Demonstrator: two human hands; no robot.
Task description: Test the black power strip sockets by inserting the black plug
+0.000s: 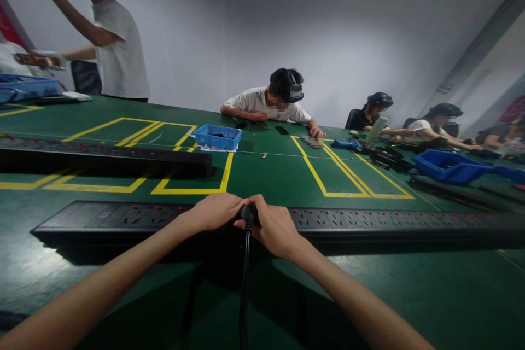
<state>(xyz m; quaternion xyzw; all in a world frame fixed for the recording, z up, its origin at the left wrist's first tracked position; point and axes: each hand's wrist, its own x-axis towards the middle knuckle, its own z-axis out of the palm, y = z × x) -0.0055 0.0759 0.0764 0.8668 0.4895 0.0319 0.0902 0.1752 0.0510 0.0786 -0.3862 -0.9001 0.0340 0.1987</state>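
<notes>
A long black power strip (348, 220) lies across the table in front of me, with rows of sockets and small red switches or lights on its top. At its middle a black power plug (248, 213) points down at the sockets, its cord hanging toward me. My right hand (275, 228) is closed around the plug, thumb and fingers against its side. From the left, my left hand (217, 211) lies over the strip with its fingers together, their tips closed at the plug. The plug's prongs are hidden, so I cannot tell whether they sit in a socket.
A second black strip (106, 158) lies behind on the left. Beyond are a blue basket (218, 136), yellow tape rectangles (348, 195) and a blue bin (451, 167) at right. Several people sit across the table; a person (121, 49) stands at left.
</notes>
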